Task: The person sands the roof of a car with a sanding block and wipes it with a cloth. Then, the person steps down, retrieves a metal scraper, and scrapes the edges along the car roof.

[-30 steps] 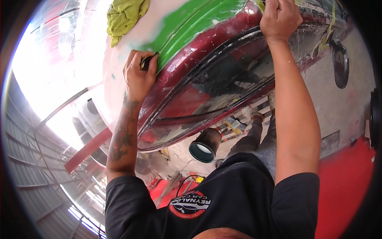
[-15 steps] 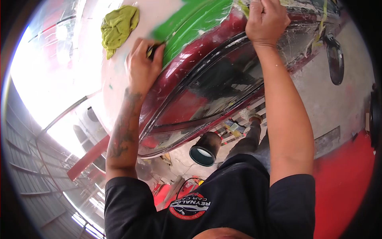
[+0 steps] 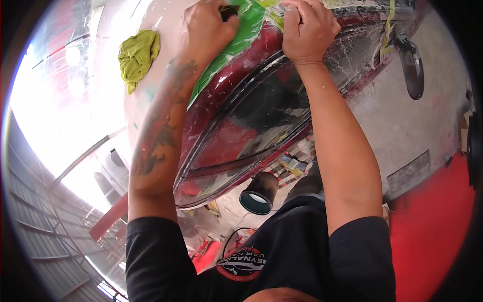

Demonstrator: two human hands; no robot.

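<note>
My left hand [image 3: 209, 30] is curled around a dark folded piece of sandpaper [image 3: 230, 11], over the green-painted band [image 3: 249, 22] of the car roof. My right hand [image 3: 309, 27] is closed at the roof's edge above the window. A yellow-green material [image 3: 275, 19] shows beside its fingers; whether it is held or stuck to the car I cannot tell. Whitish wet-looking residue streaks the dark red roof edge [image 3: 226, 73]. A crumpled yellow-green cloth [image 3: 138, 58] lies on the pale roof, left of my left forearm.
Below the roof edge is the dark side window [image 3: 261, 110]. The side mirror [image 3: 412, 73] sticks out on the right, near a hanging yellow tape strip [image 3: 390, 25]. A black bucket [image 3: 259, 194] stands on the floor by my legs. Red flooring [image 3: 432, 216] lies at lower right.
My left hand has moved up and right along the green band with the sandpaper. My right hand sits slightly farther left and lower in view, as the whole view has shifted.
</note>
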